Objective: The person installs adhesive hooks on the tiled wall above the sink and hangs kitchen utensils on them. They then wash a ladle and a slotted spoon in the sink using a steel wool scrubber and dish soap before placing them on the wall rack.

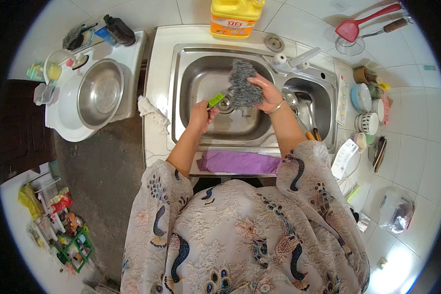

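Observation:
Over the large left basin of the steel sink (193,132), my right hand (267,93) grips a grey, coarse-textured scouring cloth (244,85), which hangs from the fingers above the drain. My left hand (201,115) is closed around a small tool with a bright green handle (215,100); its kind cannot be made out. The green end points toward the cloth and lies close beside it. Whether the two touch is unclear.
A purple cloth (240,162) lies along the sink's front edge, and a white rag (153,113) at its left. Behind stands a yellow jug (236,18). The smaller basin (306,93) holds utensils. Bowls (366,122) line the right wall; a metal basin (100,93) rests on the left washbasin.

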Tool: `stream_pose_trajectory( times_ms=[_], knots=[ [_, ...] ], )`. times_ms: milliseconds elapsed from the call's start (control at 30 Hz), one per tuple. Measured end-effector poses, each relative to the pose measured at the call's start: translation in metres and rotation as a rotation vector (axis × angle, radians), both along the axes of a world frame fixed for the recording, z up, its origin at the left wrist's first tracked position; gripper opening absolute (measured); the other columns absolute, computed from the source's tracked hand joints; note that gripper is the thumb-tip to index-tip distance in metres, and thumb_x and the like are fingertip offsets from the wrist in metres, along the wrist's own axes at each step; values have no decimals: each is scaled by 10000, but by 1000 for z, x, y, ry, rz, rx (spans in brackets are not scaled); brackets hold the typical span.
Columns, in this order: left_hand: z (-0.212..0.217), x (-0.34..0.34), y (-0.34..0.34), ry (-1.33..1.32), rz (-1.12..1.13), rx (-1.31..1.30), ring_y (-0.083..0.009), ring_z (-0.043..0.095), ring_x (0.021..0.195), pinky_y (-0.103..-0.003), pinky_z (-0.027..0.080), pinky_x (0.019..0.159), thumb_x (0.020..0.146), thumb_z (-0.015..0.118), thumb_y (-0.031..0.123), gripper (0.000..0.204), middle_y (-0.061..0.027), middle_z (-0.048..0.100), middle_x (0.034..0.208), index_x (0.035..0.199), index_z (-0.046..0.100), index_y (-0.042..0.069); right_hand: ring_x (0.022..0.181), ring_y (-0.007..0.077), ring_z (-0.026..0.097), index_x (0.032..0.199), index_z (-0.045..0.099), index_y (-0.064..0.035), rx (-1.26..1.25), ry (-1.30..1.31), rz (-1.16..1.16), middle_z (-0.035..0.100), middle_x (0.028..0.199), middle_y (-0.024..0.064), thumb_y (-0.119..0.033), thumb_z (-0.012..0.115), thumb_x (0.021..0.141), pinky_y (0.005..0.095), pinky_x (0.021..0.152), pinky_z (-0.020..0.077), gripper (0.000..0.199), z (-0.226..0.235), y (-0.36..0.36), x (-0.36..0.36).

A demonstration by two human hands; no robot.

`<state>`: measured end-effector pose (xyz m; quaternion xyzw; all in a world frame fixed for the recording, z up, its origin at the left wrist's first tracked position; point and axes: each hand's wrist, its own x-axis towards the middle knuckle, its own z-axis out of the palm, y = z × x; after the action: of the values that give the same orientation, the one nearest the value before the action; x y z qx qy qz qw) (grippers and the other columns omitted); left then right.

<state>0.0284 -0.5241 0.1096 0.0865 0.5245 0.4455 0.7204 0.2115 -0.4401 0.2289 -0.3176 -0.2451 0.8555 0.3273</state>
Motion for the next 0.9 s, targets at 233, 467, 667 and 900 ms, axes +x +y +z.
stream_pose_trajectory(
  times_ms=[233, 467, 667, 900],
  knots=[
    [9, 3, -11, 130, 26, -77, -78, 322, 389, -228, 222, 340, 945, 374, 328, 309, -28, 479, 570, 771, 447, 84, 917, 289, 584, 1302, 361, -122, 716, -944, 189, 556, 1094, 172, -49, 504, 820, 353, 809, 480, 508, -94, -24, 14],
    [14, 12, -17, 110, 148, -54, -79, 310, 391, -227, 226, 343, 939, 387, 268, 265, -13, 466, 579, 758, 460, 89, 1067, 339, 498, 1116, 538, -65, 1068, -1018, 99, 519, 1143, 166, -100, 550, 801, 377, 896, 414, 317, -86, -59, -30],
    [-2, 27, -33, 444, 66, 44, -80, 383, 424, -247, 293, 371, 902, 369, 177, 284, -19, 489, 566, 757, 550, 12, 878, 269, 568, 908, 659, -84, 966, -1296, 40, 571, 983, 95, -150, 553, 817, 362, 789, 463, 155, -118, -34, -17],
    [-14, 29, -34, 516, 85, 61, -70, 361, 416, -232, 270, 362, 930, 393, 197, 268, 1, 466, 563, 747, 527, 54, 838, 271, 578, 921, 656, -106, 1226, -1189, 124, 558, 942, 102, -148, 536, 818, 364, 735, 478, 163, -134, -48, -25]
  ],
)
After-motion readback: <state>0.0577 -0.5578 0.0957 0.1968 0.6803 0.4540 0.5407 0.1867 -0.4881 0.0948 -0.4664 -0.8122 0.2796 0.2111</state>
